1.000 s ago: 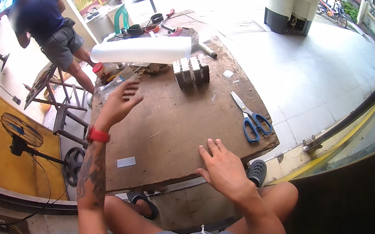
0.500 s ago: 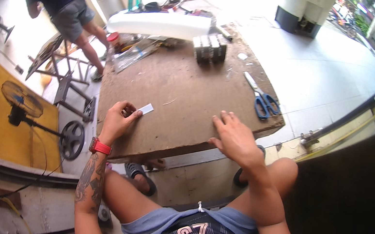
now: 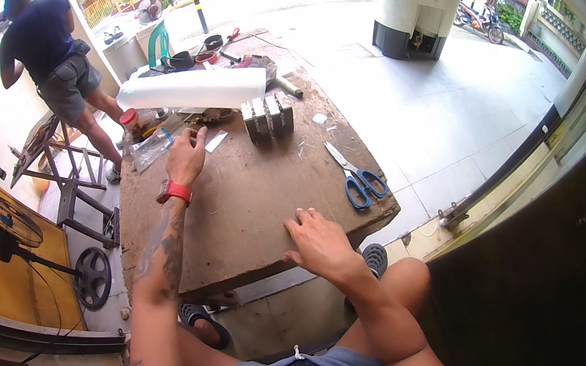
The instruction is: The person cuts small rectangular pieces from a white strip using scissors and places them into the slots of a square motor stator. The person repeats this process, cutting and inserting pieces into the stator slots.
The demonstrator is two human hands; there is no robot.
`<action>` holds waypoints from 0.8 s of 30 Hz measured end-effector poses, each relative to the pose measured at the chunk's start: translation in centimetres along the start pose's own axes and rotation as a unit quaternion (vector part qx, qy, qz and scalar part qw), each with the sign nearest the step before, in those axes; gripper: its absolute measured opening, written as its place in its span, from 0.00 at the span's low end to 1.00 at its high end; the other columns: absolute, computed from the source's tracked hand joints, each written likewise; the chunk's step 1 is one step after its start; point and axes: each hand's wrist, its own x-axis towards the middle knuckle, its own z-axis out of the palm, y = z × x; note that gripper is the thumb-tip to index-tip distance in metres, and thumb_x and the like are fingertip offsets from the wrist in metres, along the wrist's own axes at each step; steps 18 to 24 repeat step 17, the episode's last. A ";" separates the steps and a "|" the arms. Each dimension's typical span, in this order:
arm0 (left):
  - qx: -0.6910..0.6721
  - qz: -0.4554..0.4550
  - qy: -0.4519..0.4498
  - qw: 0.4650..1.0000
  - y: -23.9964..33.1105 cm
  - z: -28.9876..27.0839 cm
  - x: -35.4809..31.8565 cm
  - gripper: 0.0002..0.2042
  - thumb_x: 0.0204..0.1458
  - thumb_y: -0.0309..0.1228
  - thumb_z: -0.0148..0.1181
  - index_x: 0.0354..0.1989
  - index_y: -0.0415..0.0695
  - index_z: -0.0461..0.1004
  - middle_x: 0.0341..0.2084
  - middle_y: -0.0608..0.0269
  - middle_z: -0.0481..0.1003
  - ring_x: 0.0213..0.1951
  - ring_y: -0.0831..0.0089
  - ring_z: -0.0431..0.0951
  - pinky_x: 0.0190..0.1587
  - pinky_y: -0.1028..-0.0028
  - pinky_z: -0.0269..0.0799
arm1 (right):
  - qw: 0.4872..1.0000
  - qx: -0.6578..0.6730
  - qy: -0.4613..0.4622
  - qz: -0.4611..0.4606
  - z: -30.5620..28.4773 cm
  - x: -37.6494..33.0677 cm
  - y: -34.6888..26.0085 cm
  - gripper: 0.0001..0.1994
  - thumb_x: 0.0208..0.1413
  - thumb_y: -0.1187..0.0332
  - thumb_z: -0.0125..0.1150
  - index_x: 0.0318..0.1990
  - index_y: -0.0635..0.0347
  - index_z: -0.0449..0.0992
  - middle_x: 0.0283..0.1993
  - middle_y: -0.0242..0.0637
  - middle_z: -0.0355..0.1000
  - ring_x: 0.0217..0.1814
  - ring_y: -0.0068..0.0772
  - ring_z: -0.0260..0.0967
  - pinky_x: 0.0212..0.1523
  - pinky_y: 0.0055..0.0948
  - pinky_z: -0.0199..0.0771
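My left hand [image 3: 187, 156] reaches over the table's far left part, its fingers bent and a little apart, with nothing visible between them. Just right of its fingertips lies a small white strip [image 3: 216, 141]. To its left are a clear plastic bag [image 3: 151, 148] and a small blue item [image 3: 167, 135]. My right hand [image 3: 322, 243] rests palm down near the table's front edge, fingers spread, holding nothing. Beyond it lie scissors with blue handles [image 3: 361, 186], blades slightly apart. A block of dark and silvery metal pieces [image 3: 266, 119] stands farther back.
The worn wooden table [image 3: 252, 199] carries a long white roll [image 3: 197, 87], a red-lidded jar [image 3: 130, 119] and scattered tools at the back. A standing fan [image 3: 9, 230] and a metal frame [image 3: 79, 203] are at left. Another person [image 3: 61, 47] stands beyond, facing away.
My left hand has moved forward across the table, and the white strip it held now lies farther back beside its fingers. My right hand stays near the front edge. The view has shifted.
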 end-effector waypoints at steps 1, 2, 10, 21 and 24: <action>-0.043 0.018 -0.003 0.999 -0.1 -1.2 -1.2 0.21 0.63 0.52 0.62 0.48 0.45 0.81 0.37 0.49 0.84 0.40 0.51 0.85 0.42 0.56 0.79 | 1.000 -0.008 0.018 0.003 0.3 0.0 0.0 0.29 0.56 0.53 0.74 0.57 0.63 0.75 0.66 0.52 0.69 0.70 0.53 0.67 0.64 0.44 0.76; -0.089 0.026 -0.006 0.996 -0.4 -2.9 -2.5 0.21 0.63 0.50 0.62 0.49 0.44 0.81 0.36 0.49 0.84 0.38 0.52 0.86 0.41 0.56 0.79 | 1.000 -0.012 0.020 0.000 0.4 0.0 0.1 0.29 0.56 0.53 0.74 0.58 0.63 0.75 0.65 0.51 0.69 0.69 0.53 0.68 0.63 0.44 0.76; -0.181 -0.077 0.054 0.979 -4.0 -14.3 -19.7 0.17 0.62 0.38 0.68 0.52 0.40 0.78 0.30 0.58 0.81 0.27 0.72 0.79 0.30 0.71 0.74 | 0.886 0.242 0.367 -0.145 -8.4 -6.5 -2.2 0.18 0.58 0.70 0.74 0.55 0.61 0.82 0.45 0.40 0.81 0.44 0.37 0.81 0.47 0.35 0.79; -0.201 -0.129 0.086 0.967 -8.2 -16.8 -20.5 0.16 0.63 0.36 0.66 0.55 0.42 0.77 0.31 0.58 0.81 0.28 0.72 0.81 0.32 0.70 0.75 | 0.749 -0.033 0.497 -0.437 -22.2 -24.6 -4.9 0.42 0.64 0.33 0.54 0.77 0.50 0.61 0.76 0.42 0.61 0.71 0.47 0.59 0.66 0.60 0.60; -0.201 -0.129 0.086 0.967 -8.2 -16.8 -20.5 0.16 0.63 0.36 0.66 0.55 0.42 0.77 0.31 0.58 0.81 0.28 0.72 0.81 0.32 0.70 0.75 | 0.749 -0.033 0.497 -0.437 -22.2 -24.6 -4.9 0.42 0.64 0.33 0.54 0.77 0.50 0.61 0.76 0.42 0.61 0.71 0.47 0.59 0.66 0.60 0.60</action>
